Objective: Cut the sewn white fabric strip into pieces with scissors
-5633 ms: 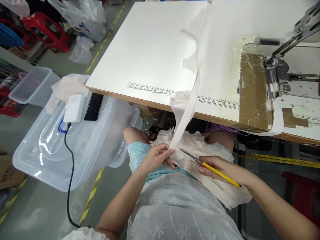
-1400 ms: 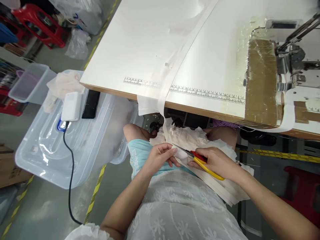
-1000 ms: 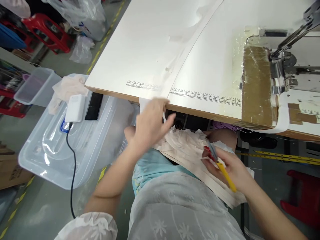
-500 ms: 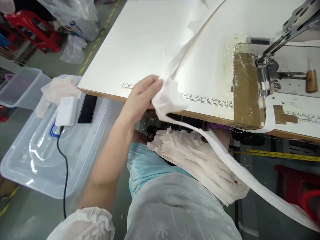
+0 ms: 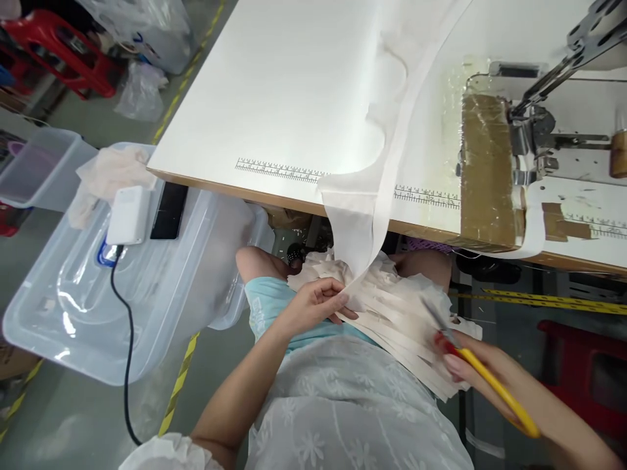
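Note:
My left hand (image 5: 321,303) pinches the lower end of a white fabric strip (image 5: 360,215), just above my lap. From there the strip runs up over the table edge and across the tabletop, with scalloped cut-outs along its left side. In my right hand (image 5: 482,365), slightly blurred, is a pair of scissors (image 5: 494,385) with red and yellow handles. Their blades point up and left, over a stack of pale fabric pieces (image 5: 392,320) on my lap. The blades are apart from the strip in my left hand.
A sewing machine (image 5: 531,130) stands at the right of the white table (image 5: 294,85), brown tape beside it. To the left, a clear plastic bin (image 5: 73,320) carries a white charger (image 5: 130,215), a black phone (image 5: 169,210) and pale cloth (image 5: 115,173). Red stools (image 5: 63,49) stand beyond.
My left hand has come down from the table edge to my lap, drawing the fabric strip with it. My right hand has entered from the right with the scissors.

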A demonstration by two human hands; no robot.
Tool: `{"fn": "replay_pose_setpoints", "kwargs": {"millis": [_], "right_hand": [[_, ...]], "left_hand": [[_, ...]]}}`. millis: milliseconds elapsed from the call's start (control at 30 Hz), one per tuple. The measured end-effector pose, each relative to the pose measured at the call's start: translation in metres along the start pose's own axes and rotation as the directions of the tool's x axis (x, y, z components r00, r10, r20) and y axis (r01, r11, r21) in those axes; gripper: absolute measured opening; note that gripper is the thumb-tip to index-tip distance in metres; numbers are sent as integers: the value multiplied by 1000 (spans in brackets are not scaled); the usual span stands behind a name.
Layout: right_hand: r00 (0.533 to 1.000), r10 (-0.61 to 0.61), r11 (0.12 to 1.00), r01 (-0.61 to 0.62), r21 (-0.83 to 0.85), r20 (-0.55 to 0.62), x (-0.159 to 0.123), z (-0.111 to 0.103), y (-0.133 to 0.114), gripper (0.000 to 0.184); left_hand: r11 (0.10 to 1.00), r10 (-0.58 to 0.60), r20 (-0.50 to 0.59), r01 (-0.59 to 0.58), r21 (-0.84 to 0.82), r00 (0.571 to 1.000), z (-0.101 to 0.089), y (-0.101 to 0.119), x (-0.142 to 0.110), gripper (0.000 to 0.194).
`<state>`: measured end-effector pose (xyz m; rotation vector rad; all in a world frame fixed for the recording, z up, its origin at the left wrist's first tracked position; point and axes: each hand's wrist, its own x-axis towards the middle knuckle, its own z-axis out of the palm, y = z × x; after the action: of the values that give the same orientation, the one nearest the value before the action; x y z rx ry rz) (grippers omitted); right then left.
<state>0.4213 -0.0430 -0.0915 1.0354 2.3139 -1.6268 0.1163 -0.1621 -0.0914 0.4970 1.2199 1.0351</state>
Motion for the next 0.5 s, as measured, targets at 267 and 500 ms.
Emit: {"fn": "replay_pose_setpoints", "kwargs": {"millis": [267, 500], "right_hand": [[890, -105, 993, 118, -3, 443, 84, 12, -44, 52], [870, -148, 985, 171, -5, 470, 100, 15, -62, 58]], "left_hand": [[998, -43, -76, 39, -48, 996, -7, -7, -12, 47], [1000, -6, -131, 4, -18, 991, -5, -9, -11, 47]]}}
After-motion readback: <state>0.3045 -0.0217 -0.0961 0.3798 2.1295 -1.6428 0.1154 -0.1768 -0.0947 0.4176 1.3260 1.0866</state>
